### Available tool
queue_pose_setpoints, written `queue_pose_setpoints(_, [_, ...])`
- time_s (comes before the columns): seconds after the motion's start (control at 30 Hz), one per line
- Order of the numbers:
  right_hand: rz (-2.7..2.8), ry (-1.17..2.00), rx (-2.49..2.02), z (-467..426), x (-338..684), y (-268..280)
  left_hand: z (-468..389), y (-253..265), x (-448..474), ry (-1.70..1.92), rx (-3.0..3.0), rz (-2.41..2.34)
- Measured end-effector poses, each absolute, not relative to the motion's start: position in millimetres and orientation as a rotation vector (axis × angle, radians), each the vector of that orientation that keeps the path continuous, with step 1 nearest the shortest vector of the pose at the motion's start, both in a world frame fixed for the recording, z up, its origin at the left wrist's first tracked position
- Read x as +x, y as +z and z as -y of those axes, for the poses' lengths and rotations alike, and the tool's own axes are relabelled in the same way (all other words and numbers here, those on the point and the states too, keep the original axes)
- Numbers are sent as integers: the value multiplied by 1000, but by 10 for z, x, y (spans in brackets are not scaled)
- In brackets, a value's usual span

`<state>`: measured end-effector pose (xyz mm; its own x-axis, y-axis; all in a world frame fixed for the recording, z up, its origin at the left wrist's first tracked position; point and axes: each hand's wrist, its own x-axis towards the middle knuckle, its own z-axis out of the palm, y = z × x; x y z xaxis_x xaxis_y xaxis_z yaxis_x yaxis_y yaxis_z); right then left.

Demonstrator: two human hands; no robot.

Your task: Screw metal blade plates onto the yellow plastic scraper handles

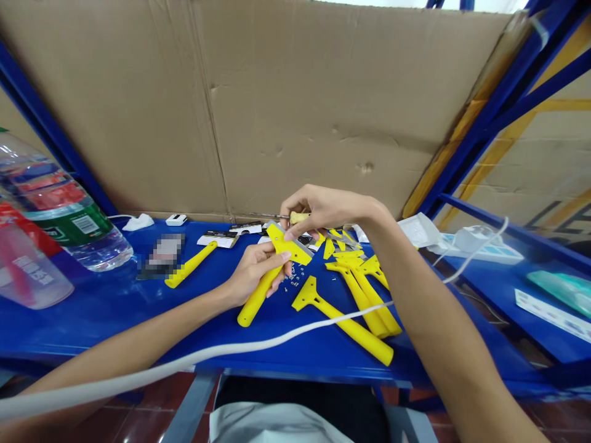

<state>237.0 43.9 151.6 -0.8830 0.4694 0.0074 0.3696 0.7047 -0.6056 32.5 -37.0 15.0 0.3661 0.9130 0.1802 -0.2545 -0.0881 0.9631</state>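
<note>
My left hand [252, 272] is closed around a yellow scraper [259, 300], its wide head turned up and away from me. A metal blade [302, 251] lies along the head's far edge. My right hand [323, 206] is bent over the head, its thumb and fingertips at the blade side. Tucked in that same hand is a screwdriver [299, 217] with a yellowish handle, its thin shaft pointing left. Small screws [294, 280] are scattered on the blue table under my hands. Another yellow scraper handle [353, 332] lies just to the right, with several more [364, 295] behind it.
A white cable [221, 349] runs across the foreground. At left are a large water bottle [87, 221], a plastic cup [32, 271], a pixelated item [161, 255] and a yellow handle [191, 264]. Labelled packets [217, 238] lie behind; a power strip [494, 249] sits at right. Cardboard [300, 111] walls the back.
</note>
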Motion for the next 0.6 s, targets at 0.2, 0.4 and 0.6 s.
queue_pose_setpoints(0.2, [2746, 929, -715, -411, 2378, 1541, 362, 157, 303, 1140, 1310, -654])
queue_pose_setpoints(0.4, [2745, 916, -678, -439, 2367, 1516, 350, 146, 303, 1128, 1316, -661])
queue_pose_setpoints(0.6, [2754, 946, -704, -455, 2367, 1504, 356, 155, 311, 1127, 1307, -675])
